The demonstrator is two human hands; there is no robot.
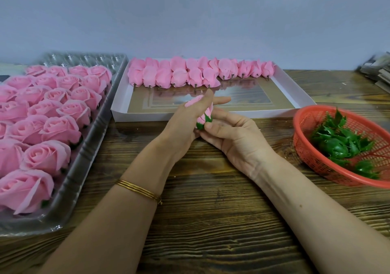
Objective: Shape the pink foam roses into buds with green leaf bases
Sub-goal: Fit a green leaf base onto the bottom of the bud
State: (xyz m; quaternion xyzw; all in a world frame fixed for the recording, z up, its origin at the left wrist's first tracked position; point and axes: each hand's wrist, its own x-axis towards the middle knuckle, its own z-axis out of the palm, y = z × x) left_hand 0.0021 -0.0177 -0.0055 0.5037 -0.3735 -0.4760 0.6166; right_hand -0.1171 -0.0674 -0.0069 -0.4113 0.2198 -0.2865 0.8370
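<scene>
A pink foam rose bud [203, 116] with a green leaf base [200, 125] is held above the middle of the wooden table. My left hand [190, 119] wraps its fingers round the bud from the left. My right hand [230, 132] pinches the green base from the right with thumb and fingers. Most of the bud is hidden behind my left fingers. Open pink roses [48, 113] fill a clear plastic tray [88, 168] on the left. Shaped pink buds [190, 73] lie in rows in a white box lid [232, 112] at the back.
A red mesh basket [306, 147] at the right holds several green leaf bases [339, 143]. A stack of papers or boards [377, 71] sits at the far right by the wall. Bare wooden table [211, 221] lies in front of my arms.
</scene>
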